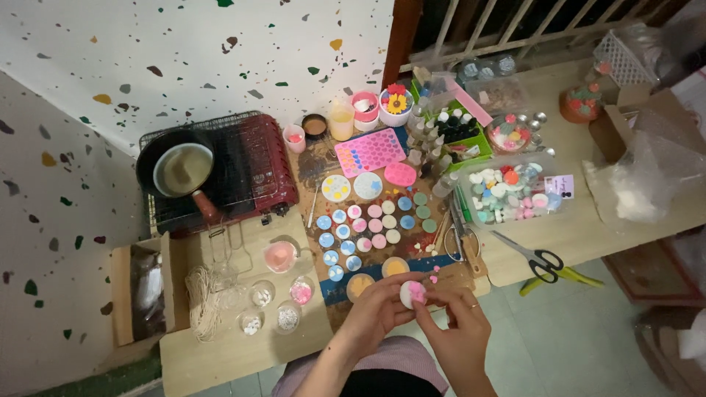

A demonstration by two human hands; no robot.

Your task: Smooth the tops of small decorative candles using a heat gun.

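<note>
Presently, far left of the bench (220, 353): pan (182, 169) on a red stove (257, 165). Centre: rows of small round discs (371, 217), pastel. Near edge: left hand (379, 309) grips a white disc (412, 292) with a pink piece on top; right hand (456, 323) pinches at it. Step, I judge: decorating. Next calls for steady, fine fingertip placement. Scissors (540, 261) lie right.

You're sitting over a low wooden table (220, 353), and up past your hands there's a white terrazzo wall (184, 59) with colourful flecks. Wooden railing (515, 26) runs top right, pale tiled floor (573, 345) off to your right. Lighting's dim, warmish.
</note>
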